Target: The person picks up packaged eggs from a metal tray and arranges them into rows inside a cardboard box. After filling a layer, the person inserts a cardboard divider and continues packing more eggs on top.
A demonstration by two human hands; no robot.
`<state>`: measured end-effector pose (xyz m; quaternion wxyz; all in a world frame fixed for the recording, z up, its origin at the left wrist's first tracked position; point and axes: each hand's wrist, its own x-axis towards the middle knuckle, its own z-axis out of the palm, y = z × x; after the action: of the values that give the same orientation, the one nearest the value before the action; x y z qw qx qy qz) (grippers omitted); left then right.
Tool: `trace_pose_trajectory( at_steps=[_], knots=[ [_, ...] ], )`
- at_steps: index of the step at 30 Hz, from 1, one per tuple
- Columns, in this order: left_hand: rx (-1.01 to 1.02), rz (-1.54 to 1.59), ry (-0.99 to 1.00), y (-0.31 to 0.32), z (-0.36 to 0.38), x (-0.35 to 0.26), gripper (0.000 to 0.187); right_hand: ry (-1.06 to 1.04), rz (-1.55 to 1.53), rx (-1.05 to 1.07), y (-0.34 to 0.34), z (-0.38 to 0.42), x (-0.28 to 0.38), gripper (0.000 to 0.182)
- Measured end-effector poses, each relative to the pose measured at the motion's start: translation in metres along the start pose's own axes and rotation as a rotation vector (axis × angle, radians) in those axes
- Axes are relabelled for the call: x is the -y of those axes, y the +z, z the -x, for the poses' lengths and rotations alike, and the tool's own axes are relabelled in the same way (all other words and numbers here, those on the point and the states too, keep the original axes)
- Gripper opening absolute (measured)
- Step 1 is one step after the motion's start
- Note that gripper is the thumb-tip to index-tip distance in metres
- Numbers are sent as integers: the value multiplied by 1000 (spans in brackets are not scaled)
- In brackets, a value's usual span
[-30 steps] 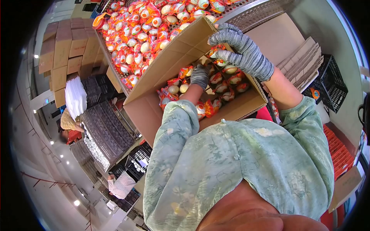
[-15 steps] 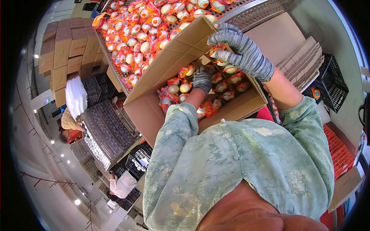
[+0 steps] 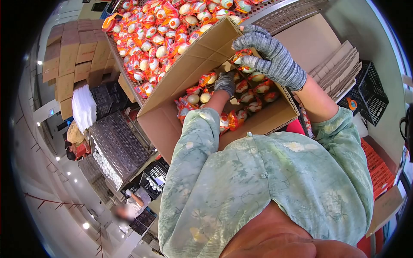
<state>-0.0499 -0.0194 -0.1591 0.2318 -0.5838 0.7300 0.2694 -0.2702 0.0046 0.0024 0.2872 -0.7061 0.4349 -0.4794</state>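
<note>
An open cardboard box (image 3: 262,124) sits in front of my body, holding several eggs in orange-and-clear wrappers, with cardboard dividers among part of them. My left hand (image 3: 224,84), in a grey knit glove, reaches down into the middle of the box between wrapped eggs; its fingertips are hidden. At the far right corner of the box is my right hand (image 3: 273,58), gloved alike, its fingers and thumb curled around a wrapped egg (image 3: 241,55). More wrapped eggs (image 3: 254,104) lie in the box below it.
A perforated metal table (image 3: 292,15) piled with wrapped eggs (image 3: 161,32) stands beyond the box. Flat cardboard dividers (image 3: 340,71) and a black crate (image 3: 372,92) are at right. Stacked cartons (image 3: 71,56), crates and two co-workers (image 3: 77,137) appear at left.
My left hand has shifted slightly within the box, its fingers deeper among the eggs. My right hand stays nearly still. The co-workers in the background have changed posture.
</note>
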Motion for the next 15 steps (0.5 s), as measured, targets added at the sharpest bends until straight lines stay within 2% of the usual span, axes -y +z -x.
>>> trace_pose_trajectory(
  at_steps=[3,6,12,15],
  knots=[
    [68,-48,14,-1,-19,3,58,12,-18,-5,-1,0,1,31],
    [139,-126,-2,-17,-11,1,49,28,-35,-3,-1,1,4,31],
    [-108,-487,322,-8,-6,3,41,-6,19,-19,0,0,3,30],
    [-200,-592,335,10,-16,-2,43,-20,7,-7,-2,-2,5,30]
  ],
)
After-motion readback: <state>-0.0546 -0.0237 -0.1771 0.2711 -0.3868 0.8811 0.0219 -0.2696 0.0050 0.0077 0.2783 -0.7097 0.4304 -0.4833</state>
